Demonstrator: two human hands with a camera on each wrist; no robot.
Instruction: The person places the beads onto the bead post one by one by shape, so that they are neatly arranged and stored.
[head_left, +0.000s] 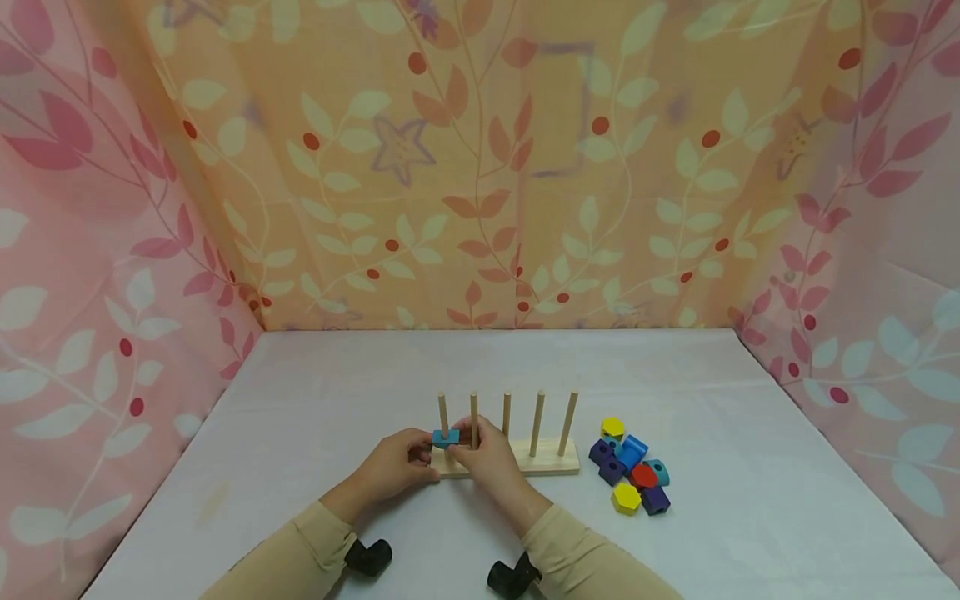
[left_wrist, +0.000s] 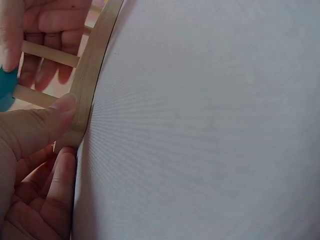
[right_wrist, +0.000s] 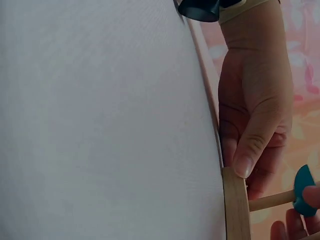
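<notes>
A wooden peg board (head_left: pixel 542 460) with a row of several upright pegs stands on the table. On its leftmost peg is a teal block (head_left: pixel 446 438) with one curved side, part way down, above the base. My right hand (head_left: pixel 491 460) pinches this block between thumb and fingers. My left hand (head_left: pixel 386 468) grips the left end of the base; in the left wrist view its thumb (left_wrist: pixel 45 120) presses one face and the fingers curl at the end. The right wrist view shows the block (right_wrist: pixel 302 195) with the peg running into it.
To the right of the board lies a loose pile of blocks: yellow hexagons (head_left: pixel 626 498), a red block (head_left: pixel 643 476), purple blocks (head_left: pixel 656 501), blue and teal ones (head_left: pixel 633 451). Patterned curtains (head_left: pixel 480 167) enclose the white table (head_left: pixel 337 375) at the back and sides.
</notes>
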